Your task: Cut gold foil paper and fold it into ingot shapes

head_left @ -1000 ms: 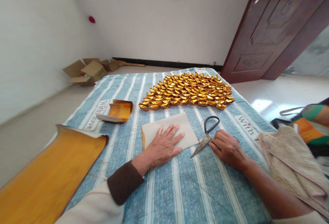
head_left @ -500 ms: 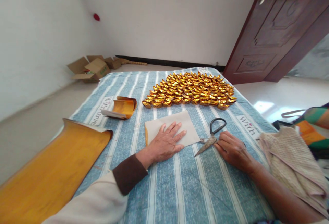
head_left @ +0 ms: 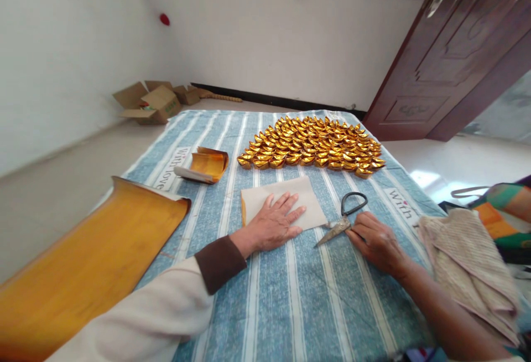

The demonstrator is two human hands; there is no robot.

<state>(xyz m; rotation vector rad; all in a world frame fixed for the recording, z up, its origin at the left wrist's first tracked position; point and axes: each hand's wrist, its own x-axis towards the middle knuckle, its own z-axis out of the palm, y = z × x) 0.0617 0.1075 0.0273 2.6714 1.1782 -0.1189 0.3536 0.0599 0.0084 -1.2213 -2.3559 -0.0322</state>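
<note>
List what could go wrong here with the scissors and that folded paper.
The scissors lie with blades pointing toward the person, right hand touching them: a careless grab could nick a finger. The left hand lies flat on the folded sheet beside the blades. The gold paper ingots sit close behind; a sweep could scatter them.

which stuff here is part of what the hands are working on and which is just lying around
In use:
- left hand pressed flat on the folded paper
- right hand touching the scissors
- folded gold pieces laid in rows
- curled gold sheets
- big gold sheet

Lying about:
- towel
- cardboard boxes
- striped bag
</note>
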